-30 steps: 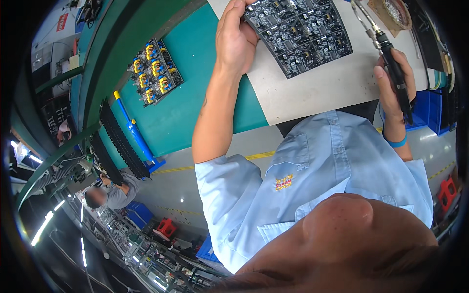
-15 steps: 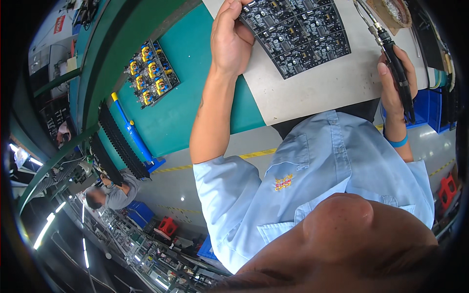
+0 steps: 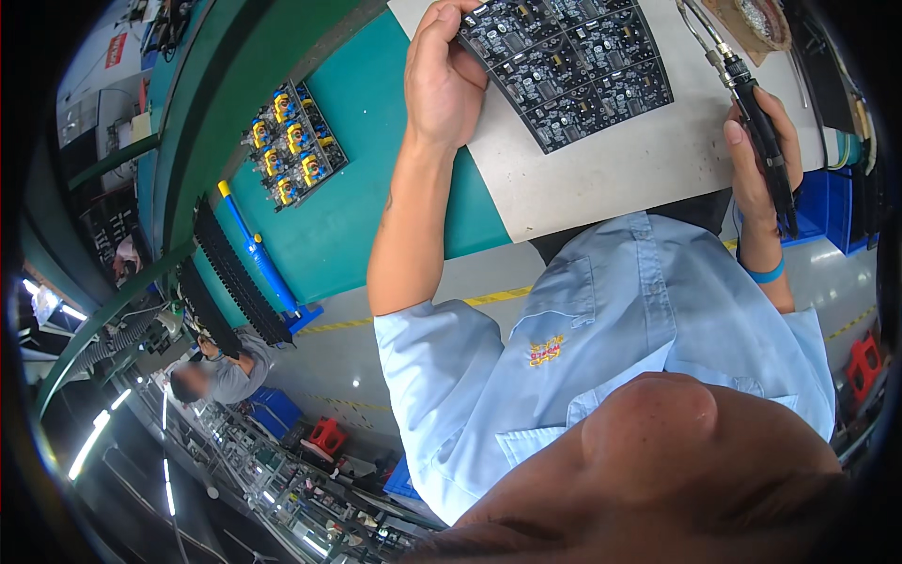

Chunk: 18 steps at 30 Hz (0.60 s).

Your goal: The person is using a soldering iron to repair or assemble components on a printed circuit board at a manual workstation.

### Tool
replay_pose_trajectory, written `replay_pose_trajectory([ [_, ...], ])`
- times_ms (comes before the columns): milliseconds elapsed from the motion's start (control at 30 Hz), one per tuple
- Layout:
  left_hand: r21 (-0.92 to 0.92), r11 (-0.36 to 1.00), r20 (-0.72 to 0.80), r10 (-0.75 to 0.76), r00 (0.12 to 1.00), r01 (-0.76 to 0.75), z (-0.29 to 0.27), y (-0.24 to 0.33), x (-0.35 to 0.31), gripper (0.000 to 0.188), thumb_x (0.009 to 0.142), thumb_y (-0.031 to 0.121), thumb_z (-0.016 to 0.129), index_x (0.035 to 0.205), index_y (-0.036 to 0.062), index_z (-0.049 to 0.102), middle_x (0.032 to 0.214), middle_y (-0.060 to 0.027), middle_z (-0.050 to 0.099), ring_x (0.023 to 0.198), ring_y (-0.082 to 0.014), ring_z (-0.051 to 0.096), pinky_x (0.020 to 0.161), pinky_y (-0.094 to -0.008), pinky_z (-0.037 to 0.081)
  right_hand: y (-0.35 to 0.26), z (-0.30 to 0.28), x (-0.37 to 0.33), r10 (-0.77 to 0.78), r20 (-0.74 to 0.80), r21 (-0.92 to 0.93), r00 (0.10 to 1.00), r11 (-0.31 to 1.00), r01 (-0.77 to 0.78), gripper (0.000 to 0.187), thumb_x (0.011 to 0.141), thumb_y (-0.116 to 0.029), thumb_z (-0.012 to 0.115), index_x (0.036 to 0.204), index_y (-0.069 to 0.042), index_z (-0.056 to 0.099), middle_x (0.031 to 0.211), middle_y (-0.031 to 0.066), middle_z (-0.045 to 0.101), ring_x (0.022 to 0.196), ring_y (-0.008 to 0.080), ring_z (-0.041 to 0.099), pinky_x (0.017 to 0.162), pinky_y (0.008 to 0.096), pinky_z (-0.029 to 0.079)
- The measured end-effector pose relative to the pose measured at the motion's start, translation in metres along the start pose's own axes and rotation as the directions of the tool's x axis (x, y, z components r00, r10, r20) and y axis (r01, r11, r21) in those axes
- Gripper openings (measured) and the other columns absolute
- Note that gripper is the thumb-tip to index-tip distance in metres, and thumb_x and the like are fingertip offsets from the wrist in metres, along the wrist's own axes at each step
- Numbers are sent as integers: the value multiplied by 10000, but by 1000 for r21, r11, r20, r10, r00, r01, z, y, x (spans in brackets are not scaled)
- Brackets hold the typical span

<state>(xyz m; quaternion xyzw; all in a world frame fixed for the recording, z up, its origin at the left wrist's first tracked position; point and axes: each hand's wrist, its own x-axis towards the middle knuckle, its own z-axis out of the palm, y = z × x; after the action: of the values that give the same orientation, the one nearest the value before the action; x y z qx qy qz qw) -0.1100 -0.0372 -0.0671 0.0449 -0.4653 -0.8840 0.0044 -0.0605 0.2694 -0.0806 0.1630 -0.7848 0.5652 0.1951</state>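
My left hand [image 3: 443, 103] grips the left edge of a black circuit board panel [image 3: 575, 80], its thumb on the upper left corner. The panel is divided into several sections covered with small parts, and its far end is cut off by the top of the view. It lies tilted over a pale grey sheet [image 3: 601, 183]. My right hand [image 3: 752, 188] is wrapped round the black handle of a soldering iron [image 3: 766, 136]. Two thin metal tubes run up from the handle, to the right of the panel and apart from it; the tip is out of view.
On the green mat [image 3: 385, 179] at left lies another board [image 3: 296, 146] with yellow and blue components. Beyond it are a blue desoldering pump [image 3: 268, 268] and black slotted racks [image 3: 235, 273]. A round container [image 3: 763, 23] stands at upper right. A co-worker [image 3: 230, 376] is at far left.
Both hands, the panel and the soldering iron hold nearly the same places. Only a slight shift of the whole view shows.
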Motion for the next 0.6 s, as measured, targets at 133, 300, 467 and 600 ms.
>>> replay_pose_trajectory([
  [133,-15,1000,-23,-14,1000,14,1,0,-1,225,1046,228,447,1107,59,582,912,-46,622,684,-127,583,591,-229,473,3,1,-2,10,6,26,1000,1000,-10,456,846,-14,745,1277,4,596,1113,147,655,881,196,649,801,263,508],
  [300,52,998,-52,-34,998,37,-5,-1,-1,233,1055,230,424,1091,62,582,937,-53,627,718,-128,597,622,-234,485,3,-2,-3,20,22,33,1000,999,-20,459,841,-6,745,1276,6,596,1133,147,646,877,195,646,793,262,507],
  [467,36,998,-22,-52,998,52,-13,1,-3,267,1033,249,489,1172,41,580,1007,-100,642,852,-183,632,772,-292,525,4,1,-1,-9,7,50,1000,999,8,463,837,4,742,1277,11,595,1142,148,642,868,193,641,780,264,508],
  [600,88,996,11,-31,999,30,-13,5,-3,225,1037,226,507,1141,41,583,944,-69,640,759,-133,603,676,-256,496,5,2,0,-40,21,70,999,997,39,460,840,8,736,1278,16,595,1143,149,643,852,197,637,774,260,506],
])
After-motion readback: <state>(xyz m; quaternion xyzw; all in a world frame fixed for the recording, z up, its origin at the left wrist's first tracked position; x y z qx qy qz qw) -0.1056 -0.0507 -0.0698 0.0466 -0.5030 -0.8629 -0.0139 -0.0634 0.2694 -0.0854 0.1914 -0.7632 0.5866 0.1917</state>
